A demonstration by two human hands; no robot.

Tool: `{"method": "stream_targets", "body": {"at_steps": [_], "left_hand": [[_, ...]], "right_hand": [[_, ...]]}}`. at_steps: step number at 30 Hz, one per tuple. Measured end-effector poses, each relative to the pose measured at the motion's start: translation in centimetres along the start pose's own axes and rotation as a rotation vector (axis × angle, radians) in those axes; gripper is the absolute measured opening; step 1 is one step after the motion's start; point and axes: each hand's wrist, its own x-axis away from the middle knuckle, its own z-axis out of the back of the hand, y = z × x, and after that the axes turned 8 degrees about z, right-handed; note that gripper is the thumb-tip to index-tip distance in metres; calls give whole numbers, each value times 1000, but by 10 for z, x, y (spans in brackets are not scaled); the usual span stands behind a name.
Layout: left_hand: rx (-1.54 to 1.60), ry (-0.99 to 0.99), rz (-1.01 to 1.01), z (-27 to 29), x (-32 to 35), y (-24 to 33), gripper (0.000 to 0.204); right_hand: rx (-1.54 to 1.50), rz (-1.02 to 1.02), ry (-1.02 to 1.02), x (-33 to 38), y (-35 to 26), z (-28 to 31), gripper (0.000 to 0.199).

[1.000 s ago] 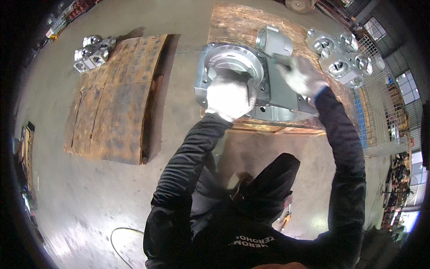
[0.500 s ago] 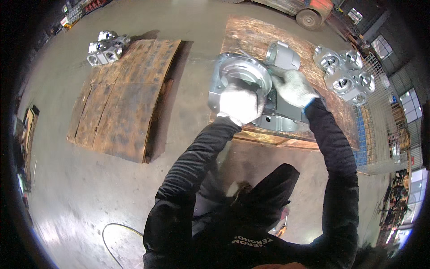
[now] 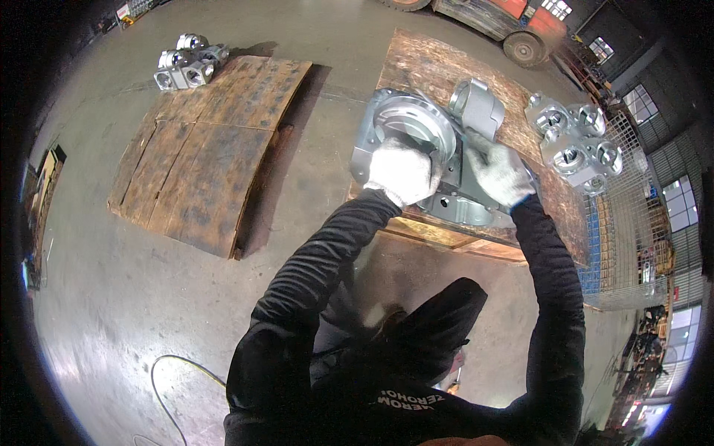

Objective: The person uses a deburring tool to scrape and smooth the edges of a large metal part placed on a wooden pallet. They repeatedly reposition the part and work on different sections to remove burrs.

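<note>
A large silver metal casting (image 3: 465,210) with a wide round bore lies on the wooden crate (image 3: 554,189) in front of me. My left hand (image 3: 401,172), in a white glove, is curled at the near rim of the bore; glare washes out its fingers. To its right, my gloved right hand (image 3: 497,169) is closed above the casting's right side. From its fingertips a thin rod-like tool (image 3: 439,106) appears to run up and left beside the ring; its handle is hidden. Just beyond that hand stands a short silver cylindrical casting (image 3: 477,105).
Several smaller silver castings (image 3: 571,141) cluster at the crate's right, beside a wire mesh cage (image 3: 628,245). At left, more castings (image 3: 190,63) lie by a brown wooden board (image 3: 201,163). An orange vehicle (image 3: 513,33) stands behind; a hose (image 3: 167,360) lies on the floor.
My right hand has drawn back toward me and slightly right, and the rod-like tool has shifted right with it. My left hand stays at the bore. The view has shifted a little.
</note>
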Motion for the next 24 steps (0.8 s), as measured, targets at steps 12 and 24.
{"method": "stream_targets", "body": {"at_steps": [12, 24], "left_hand": [[-7, 16, -19, -6, -1, -3, 50], [9, 90, -42, -12, -1, -3, 35]], "right_hand": [[14, -116, -57, 9, 1, 16, 41], [-53, -126, 4, 78, 74, 42, 33]]}}
